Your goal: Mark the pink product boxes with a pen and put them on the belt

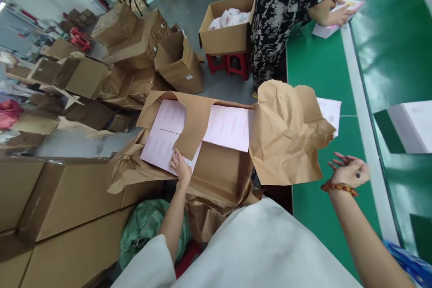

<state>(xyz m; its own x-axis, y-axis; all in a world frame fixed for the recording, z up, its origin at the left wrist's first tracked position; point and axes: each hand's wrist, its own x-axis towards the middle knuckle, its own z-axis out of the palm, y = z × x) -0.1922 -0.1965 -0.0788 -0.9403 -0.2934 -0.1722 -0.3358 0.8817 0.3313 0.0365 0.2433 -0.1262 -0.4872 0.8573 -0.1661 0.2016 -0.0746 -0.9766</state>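
My left hand [181, 170] is over an open paper-lined carton, its fingers closed at the lower edge of a brown paper strip [193, 131]. Flat white boxes [228, 127] with faint pink print lie in the carton, some partly covered by the strip. Bare brown lining [221, 168] shows in the near right part of the carton. My right hand [350, 172], with a beaded bracelet at the wrist, hovers over the green table, fingers apart and holding nothing. Just left of it, a crumpled brown paper sheet [286, 137] spreads from the carton onto the table, partly covering a white box [330, 112].
A green conveyor belt [384, 45] runs along the right, carrying a white box [413, 127]. Ahead, a person in patterned clothes [280, 13] handles a box at the table. Cartons [178, 60] crowd the left, and a green sack [145, 222] lies below the carton.
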